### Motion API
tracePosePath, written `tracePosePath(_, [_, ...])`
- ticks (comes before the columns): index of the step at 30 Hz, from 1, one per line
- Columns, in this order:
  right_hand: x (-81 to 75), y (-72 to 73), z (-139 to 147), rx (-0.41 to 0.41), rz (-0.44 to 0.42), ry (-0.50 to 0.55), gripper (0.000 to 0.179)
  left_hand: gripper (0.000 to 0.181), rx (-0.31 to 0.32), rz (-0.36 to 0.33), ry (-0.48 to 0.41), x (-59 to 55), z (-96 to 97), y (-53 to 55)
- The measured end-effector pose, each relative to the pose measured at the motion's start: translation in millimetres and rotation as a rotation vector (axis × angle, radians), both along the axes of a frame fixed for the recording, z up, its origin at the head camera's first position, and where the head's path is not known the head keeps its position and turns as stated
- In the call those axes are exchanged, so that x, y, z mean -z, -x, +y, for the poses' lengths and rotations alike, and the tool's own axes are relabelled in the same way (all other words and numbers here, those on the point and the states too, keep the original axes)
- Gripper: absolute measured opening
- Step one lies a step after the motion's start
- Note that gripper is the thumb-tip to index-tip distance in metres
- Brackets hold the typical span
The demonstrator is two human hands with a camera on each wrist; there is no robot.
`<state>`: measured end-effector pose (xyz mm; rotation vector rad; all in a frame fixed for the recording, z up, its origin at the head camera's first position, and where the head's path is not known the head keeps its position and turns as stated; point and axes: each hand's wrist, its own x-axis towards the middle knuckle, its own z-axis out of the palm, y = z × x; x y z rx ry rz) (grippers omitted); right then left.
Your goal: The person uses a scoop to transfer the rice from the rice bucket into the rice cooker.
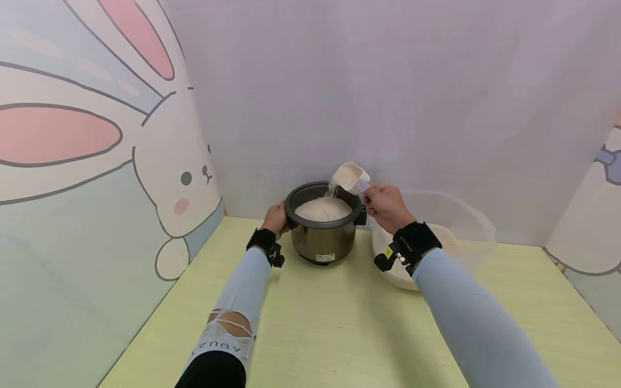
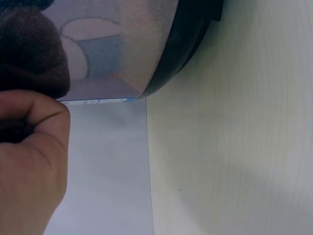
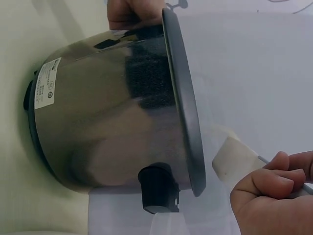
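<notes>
A dark metallic rice cooker [image 1: 322, 240], its lid off, stands upright on the table with white rice [image 1: 323, 210] inside. At its left side, my left hand [image 1: 275, 219] grips the side handle; the left wrist view shows curled fingers around a dark part. Over the cooker's right rim, my right hand [image 1: 388, 207] holds a white measuring scoop [image 1: 350, 177] by its handle. The scoop is tilted left, and grains stream from it into the cooker. In the right wrist view, the cooker's black right handle [image 3: 159, 188] sticks out below the scoop, apart from my fingers.
To the right, partly behind my right wrist, a translucent container [image 1: 477, 229] holds more rice [image 1: 443, 237]. A pale wall [image 1: 291, 108] rises close behind the cooker. Rabbit-patterned panels [image 1: 165, 172] border the light wooden table [image 1: 330, 323] on both sides.
</notes>
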<state>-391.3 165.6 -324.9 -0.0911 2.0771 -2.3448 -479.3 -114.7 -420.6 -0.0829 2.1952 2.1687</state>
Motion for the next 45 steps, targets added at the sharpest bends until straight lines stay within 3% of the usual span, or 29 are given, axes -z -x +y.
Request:
tracePosePath(12, [8.7, 0.7, -5.5, 0.101, 0.084, -0.230, 0.051, 0.052, 0.029, 0.061, -0.033, 0.3, 1.7, -6.6])
tracePosePath(28, [12.0, -2.3, -9.4, 0.065, 0.164, -0.337, 0.052, 0.053, 0.030, 0.060, -0.023, 1.1, 3.6, -5.0])
tracePosePath(32, [12.0, -3.2, -13.0, 0.064, 0.189, -0.354, 0.052, 0.053, 0.069, 0.032, -0.049, -13.1, 3.1, -16.3])
tracePosePath(35, [10.9, -4.8, -15.9, 0.058, 0.202, -0.367, 0.052, 0.053, 0.085, 0.025, -0.056, -16.6, 2.6, -19.5])
tracePosePath(39, [9.7, -6.0, -18.6, 0.036, 0.221, -0.398, 0.052, 0.054, 0.060, 0.046, -0.034, -4.4, 3.9, -9.0])
tracePosePath(45, [10.0, -6.1, -19.9, 0.022, 0.253, -0.398, 0.052, 0.055, 0.048, 0.057, -0.024, -1.4, 5.1, -4.0])
